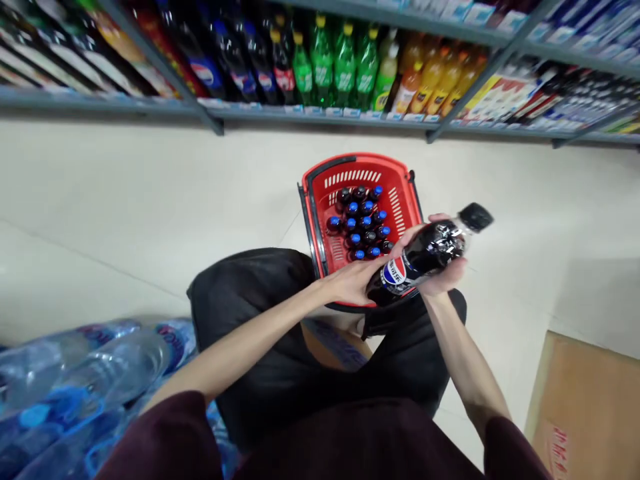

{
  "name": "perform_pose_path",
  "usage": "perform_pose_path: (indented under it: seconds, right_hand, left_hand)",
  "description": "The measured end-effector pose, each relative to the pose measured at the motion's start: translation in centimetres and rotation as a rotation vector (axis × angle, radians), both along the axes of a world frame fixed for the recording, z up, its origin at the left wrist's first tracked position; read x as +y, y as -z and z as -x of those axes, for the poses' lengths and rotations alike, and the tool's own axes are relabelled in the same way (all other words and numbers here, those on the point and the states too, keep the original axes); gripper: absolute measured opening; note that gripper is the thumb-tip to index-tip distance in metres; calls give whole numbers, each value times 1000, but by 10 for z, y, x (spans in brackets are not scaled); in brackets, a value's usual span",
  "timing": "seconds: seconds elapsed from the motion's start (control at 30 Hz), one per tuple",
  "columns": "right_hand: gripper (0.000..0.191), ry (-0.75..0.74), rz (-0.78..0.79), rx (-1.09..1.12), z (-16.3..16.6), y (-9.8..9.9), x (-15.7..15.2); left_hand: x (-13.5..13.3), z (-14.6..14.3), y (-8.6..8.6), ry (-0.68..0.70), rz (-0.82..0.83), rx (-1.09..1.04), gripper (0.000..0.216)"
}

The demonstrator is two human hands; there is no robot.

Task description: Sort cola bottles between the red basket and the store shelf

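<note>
A dark cola bottle [425, 257] with a black cap and a round red, white and blue label lies tilted across both my hands, cap pointing up and right. My right hand [445, 270] is wrapped round its middle from below. My left hand [353, 280] grips its base end. Just beyond them on the floor stands a red shopping basket [320, 193] with several upright cola bottles [363, 223], most with blue caps, some with black caps.
A low shelf [320, 113] runs across the far side, lined with dark cola, green and orange soft-drink bottles. Shrink-wrapped packs of water bottles [85, 380] lie at my left. A cardboard box [585, 400] sits at the lower right. My dark-trousered knees are below the basket.
</note>
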State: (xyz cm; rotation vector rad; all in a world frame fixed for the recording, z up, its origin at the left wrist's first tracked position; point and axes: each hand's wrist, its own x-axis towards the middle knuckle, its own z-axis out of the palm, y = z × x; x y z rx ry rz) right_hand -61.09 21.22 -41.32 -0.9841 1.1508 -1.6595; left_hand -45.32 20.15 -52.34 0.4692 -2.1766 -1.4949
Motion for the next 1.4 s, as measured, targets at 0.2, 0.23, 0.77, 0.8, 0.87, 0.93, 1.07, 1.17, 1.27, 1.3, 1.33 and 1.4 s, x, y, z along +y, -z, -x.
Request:
perform_pose_path:
  seconds: [0.2,0.23,0.77,0.8,0.87,0.93,1.07,1.17,1.27,1.3,1.33,1.4]
  right_hand:
    - [74,-4,-61,-195,22,-2,-14]
    - [74,14,-60,-212,27,-3,-18]
    - [82,1,-136,-193,49,10,-48]
    - [84,-43,-168,-191,51,17,-50]
    - [86,-95,-215,-214,55,32,-55]
    - [85,-93,-235,-254,59,45,-60]
    - [81,-97,-276,-316,66,63,-67]
    - [77,-132,-303,-314,73,66,-69]
    - [73,-154,-294,-296,84,65,-73]
    - [73,-168,-301,-297,88,65,-75]
    - [74,-180,-312,-300,92,65,-77]
    - [76,-185,-326,-305,99,64,-79]
  left_hand:
    - [-7,25,-19,-17,-160,118,117]
    - [-12,31,-24,-3,-167,156,119]
    - [-57,50,-33,25,-5,151,119]
    - [-58,50,-30,4,-15,126,119]
    - [-57,50,-26,-31,-31,78,116]
    - [-57,51,-25,-31,-41,18,119]
    - [-65,61,-25,53,-145,-92,138]
    - [-82,76,-25,98,-238,-101,118]
    - [-101,89,-23,139,-261,-89,100]
    - [-106,91,-23,160,-254,-82,99]
    - [-109,93,-23,182,-244,-72,98]
    - [-113,93,-26,225,-234,-49,99]
